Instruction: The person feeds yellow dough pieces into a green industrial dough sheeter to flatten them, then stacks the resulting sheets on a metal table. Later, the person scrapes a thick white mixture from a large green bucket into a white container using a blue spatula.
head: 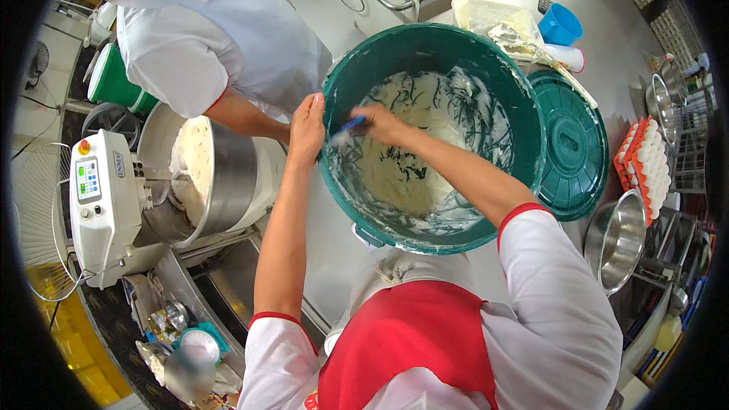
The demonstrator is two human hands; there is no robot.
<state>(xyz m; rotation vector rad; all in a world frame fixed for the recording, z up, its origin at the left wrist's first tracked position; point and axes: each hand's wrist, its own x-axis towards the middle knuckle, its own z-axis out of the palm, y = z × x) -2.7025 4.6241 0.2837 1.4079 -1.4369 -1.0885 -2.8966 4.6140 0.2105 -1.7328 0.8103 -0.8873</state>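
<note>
A large green plastic tub (pixel 515 142) stands before me, its inside smeared with pale cream or batter (pixel 393 182). My left hand (pixel 307 125) grips the tub's rim on the left side. Inside the tub, close to the left wall, my right hand (pixel 383 124) is closed around a blue-handled tool (pixel 354 123), probably a scraper or spatula; its pale working end is blurred against the wall. Dark streaks show where the green plastic comes through the smears.
At left, a spiral dough mixer (pixel 105 205) holds dough (pixel 193 165); a co-worker (pixel 228 40) reaches across beside it. The tub's green lid (pixel 569 148), a cream-smeared container (pixel 495 25), a blue cup (pixel 561 24), egg trays (pixel 643 162) and a steel bowl (pixel 618 242) sit at right.
</note>
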